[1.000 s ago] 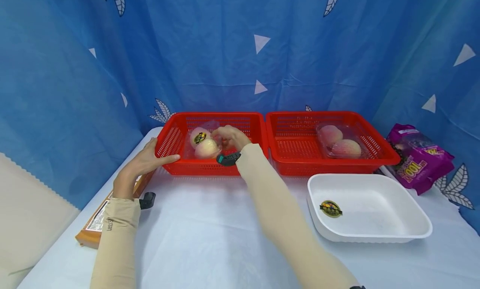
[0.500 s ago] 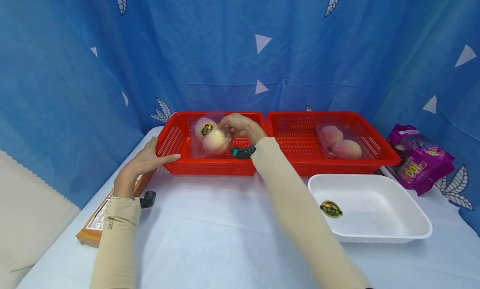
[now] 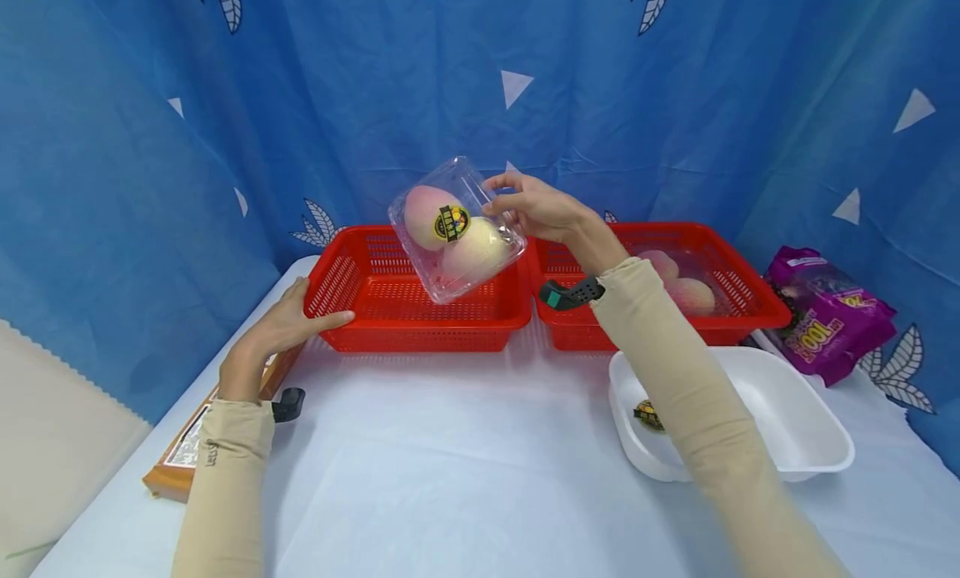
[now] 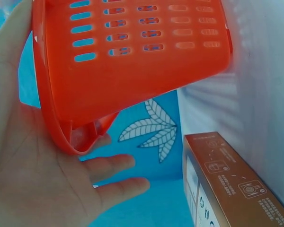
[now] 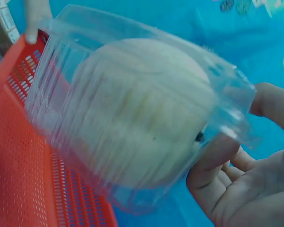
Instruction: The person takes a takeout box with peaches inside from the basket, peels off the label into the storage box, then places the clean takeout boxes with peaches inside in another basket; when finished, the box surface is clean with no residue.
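Note:
My right hand (image 3: 543, 213) pinches one edge of a clear plastic box of peaches (image 3: 453, 228) between thumb and fingers. The box hangs tilted above the left red basket (image 3: 420, 338), with two pinkish-yellow peaches and a round black-and-gold label showing. In the right wrist view, ribbed clear plastic (image 5: 142, 118) surrounds a pale peach. My left hand (image 3: 288, 321) rests at the near left corner of that basket, thumb along the front rim. Its fingers (image 4: 118, 189) stretch past the corner in the left wrist view.
Beside it stands a second red basket (image 3: 742, 332) with another pack of peaches (image 3: 690, 296). A white tray (image 3: 787, 424) sits in front of it, partly behind my right arm. A purple bag (image 3: 828, 320) lies far right. An orange-brown box (image 4: 232, 179) lies beneath my left forearm.
The box of peaches has risen out of the left basket in my right hand, moving up and to the right. My left hand has stayed at the basket's corner.

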`<state>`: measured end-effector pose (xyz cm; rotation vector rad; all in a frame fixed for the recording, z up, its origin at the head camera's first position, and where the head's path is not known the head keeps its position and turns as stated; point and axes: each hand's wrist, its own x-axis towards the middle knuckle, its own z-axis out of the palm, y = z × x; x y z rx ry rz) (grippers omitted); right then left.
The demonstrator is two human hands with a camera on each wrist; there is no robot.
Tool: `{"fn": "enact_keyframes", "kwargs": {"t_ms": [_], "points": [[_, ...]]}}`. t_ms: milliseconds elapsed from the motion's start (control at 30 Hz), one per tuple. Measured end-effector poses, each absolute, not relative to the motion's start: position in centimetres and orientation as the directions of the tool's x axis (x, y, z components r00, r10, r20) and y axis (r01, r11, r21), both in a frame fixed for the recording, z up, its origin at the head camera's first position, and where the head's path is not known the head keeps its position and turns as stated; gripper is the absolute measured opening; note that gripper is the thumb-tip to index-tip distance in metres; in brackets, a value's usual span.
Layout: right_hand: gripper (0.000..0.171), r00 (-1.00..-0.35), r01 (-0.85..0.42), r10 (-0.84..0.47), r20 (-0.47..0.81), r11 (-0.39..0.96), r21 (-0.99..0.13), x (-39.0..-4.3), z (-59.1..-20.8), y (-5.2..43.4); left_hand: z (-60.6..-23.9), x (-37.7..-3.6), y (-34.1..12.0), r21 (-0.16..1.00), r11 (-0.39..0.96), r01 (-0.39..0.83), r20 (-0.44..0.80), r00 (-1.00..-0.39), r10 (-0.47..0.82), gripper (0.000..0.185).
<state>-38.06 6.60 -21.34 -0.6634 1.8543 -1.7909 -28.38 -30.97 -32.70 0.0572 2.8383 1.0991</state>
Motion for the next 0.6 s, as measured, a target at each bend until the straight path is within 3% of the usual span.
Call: {"fn": "enact_keyframes", "kwargs": {"t_ms": [200,600], "points": [[0.037,-0.663,-0.021,-0.749,0.017,-0.004,-1.0,-35.5,-20.5,9.5,-32.7,-28.5,-31.2,0.672,0.741,-0.014,-0.084,-0.995,0.057,0.112],[0.047,-0.471,-0.223,-0.881,-0.042,0.164,-0.961,-31.7,-23.3,12.9,-32.1,-28.2,-30.8,0.641,0.768,0.025,-0.074,-0.993,0.094,0.107]]}}
